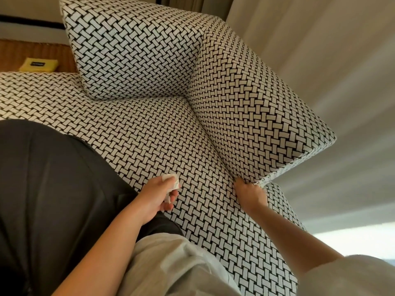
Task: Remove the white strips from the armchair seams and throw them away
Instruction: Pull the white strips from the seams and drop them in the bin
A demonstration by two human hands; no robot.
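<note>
White strips (172, 182): a crumpled wad of pale strip material, low in the frame just left of centre, gripped in the left hand (159, 198), whose fingers (173, 194) are curled round it; the hand hovers over the front part of the seat cushion (160, 135). Right hand (251, 194): lower centre-right, pushed into the seam (213, 144) where the seat cushion meets the armrest (245, 103); its fingertips are buried in the gap, so whether they grip anything cannot be told. Armchair: upholstered throughout in a black-and-white basket-weave pattern, with a loose back cushion (132, 52) at upper centre leaning on the seat and touching the armrest. Dark fabric mass (53, 178): fills the left side of the frame, overlapping the seat's edge. Pale garment (181, 263): bottom centre, between the two forearms. Yellow packet (37, 64): upper left, lying flat on a brown woven-textured surface (12, 54). Pale curtains (320, 50): right side, behind the armrest.
</note>
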